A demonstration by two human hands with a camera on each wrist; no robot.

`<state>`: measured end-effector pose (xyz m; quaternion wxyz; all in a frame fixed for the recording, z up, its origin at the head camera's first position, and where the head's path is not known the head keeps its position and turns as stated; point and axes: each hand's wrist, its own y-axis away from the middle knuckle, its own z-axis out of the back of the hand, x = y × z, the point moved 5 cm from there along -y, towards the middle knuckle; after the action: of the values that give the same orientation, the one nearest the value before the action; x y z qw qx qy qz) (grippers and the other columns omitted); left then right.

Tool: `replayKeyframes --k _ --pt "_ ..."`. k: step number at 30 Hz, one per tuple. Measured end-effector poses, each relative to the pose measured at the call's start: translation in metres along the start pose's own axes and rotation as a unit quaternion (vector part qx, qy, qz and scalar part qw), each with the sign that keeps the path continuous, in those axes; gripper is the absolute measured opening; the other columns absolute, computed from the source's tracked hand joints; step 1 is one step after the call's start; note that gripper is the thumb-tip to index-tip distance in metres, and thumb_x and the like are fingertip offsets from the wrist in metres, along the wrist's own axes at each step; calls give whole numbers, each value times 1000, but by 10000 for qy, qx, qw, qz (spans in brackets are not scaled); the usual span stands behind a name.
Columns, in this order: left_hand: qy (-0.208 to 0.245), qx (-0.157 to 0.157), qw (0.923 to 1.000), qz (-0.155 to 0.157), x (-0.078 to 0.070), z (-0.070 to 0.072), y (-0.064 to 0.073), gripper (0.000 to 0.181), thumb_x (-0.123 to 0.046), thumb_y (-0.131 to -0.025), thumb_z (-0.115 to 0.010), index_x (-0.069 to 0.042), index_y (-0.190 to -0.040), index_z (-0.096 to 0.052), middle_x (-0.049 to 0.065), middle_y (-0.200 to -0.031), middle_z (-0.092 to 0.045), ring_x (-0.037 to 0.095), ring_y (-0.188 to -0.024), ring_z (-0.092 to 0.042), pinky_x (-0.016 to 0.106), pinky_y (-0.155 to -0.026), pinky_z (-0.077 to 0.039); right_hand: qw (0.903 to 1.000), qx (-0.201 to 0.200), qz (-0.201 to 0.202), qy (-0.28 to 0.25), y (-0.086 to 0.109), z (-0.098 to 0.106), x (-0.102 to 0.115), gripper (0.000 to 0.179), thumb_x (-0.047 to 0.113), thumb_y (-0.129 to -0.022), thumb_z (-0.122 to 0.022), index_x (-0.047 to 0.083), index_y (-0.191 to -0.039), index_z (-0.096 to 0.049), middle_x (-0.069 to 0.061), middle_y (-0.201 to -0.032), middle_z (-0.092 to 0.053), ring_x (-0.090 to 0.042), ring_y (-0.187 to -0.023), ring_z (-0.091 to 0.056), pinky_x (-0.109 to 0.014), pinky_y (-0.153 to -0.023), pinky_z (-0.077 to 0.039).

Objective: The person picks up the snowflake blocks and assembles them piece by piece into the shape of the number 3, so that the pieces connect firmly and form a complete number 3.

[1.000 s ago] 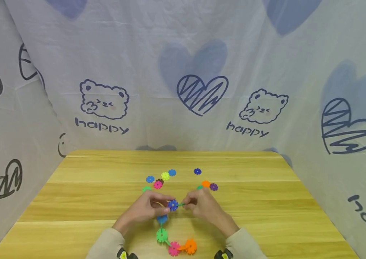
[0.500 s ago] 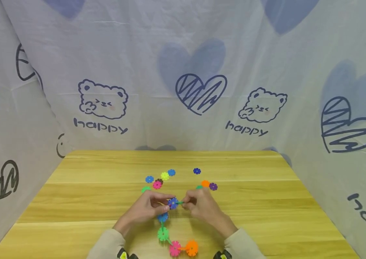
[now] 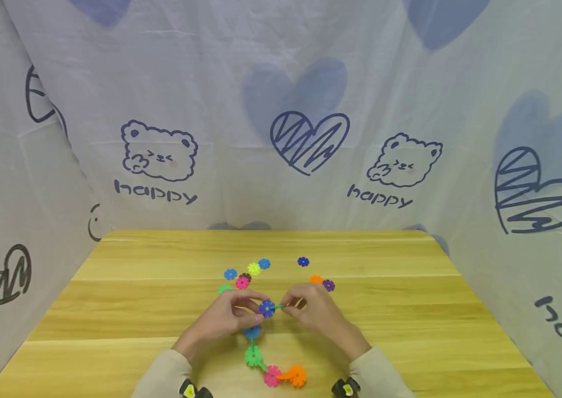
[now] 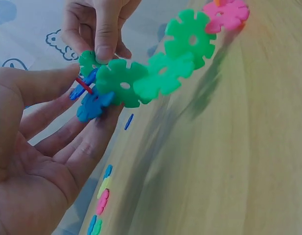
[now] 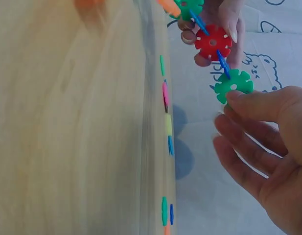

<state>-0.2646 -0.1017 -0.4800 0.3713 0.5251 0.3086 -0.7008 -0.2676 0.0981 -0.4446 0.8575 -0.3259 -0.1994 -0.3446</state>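
Note:
A chain of notched plastic snowflake discs hangs between my two hands. My left hand point(image 3: 228, 318) pinches a red disc point(image 5: 213, 43) in it between thumb and fingers. My right hand point(image 3: 318, 309) pinches the end green disc point(image 5: 234, 85), which joins a dark blue disc point(image 3: 267, 308) beside the red one. On the other side of the red disc, a lighter blue disc point(image 4: 94, 105) leads to green discs point(image 4: 187, 38), then a pink disc point(image 3: 272, 376) and an orange disc point(image 3: 298, 376). In the head view the red disc cannot be made out.
Loose discs lie on the wooden table point(image 3: 136, 309) beyond my hands: blue point(image 3: 230, 274), yellow point(image 3: 253, 269), pink point(image 3: 242, 282) and green point(image 3: 224, 289) to the left, dark blue point(image 3: 303, 261), orange point(image 3: 316, 279) and purple point(image 3: 328, 286) to the right. A printed cloth point(image 3: 236, 188) surrounds the table.
Both hands have risen slightly in the head view, and the chain has shifted a little up and right. More of the green disc shows between the hands. Both grips look unchanged.

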Motion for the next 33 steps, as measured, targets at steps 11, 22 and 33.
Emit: replayKeyframes --k 11,22,33 --pt "264 195 9991 264 -4 -2 0 50 -25 -99 -71 3 -137 -58 19 -119 -71 32 -98 -77 38 -81 -65 9984 -159 519 129 -4 1 6 9 -1 -82 -83 7 -84 -80 -7 -83 -80 -11 -72 -74 -16 -70 -59" --pt "-61 143 9995 278 -10 -6 -8 38 -28 -102 -67 -4 -131 -66 22 -109 -76 29 -90 -77 33 -73 -64 9985 -172 512 83 -6 2 8 8 -2 -83 -82 5 -85 -80 -6 -84 -80 -11 -73 -74 -18 -71 -60" --pt "-502 8 9987 -62 -15 -10 -14 27 -24 -103 -65 -5 -120 -74 24 -106 -75 34 -82 -75 28 -73 -62 9981 -286 526 124 -7 6 5 4 2 -86 -81 5 -84 -80 -5 -82 -79 -12 -72 -72 -23 -68 -61"
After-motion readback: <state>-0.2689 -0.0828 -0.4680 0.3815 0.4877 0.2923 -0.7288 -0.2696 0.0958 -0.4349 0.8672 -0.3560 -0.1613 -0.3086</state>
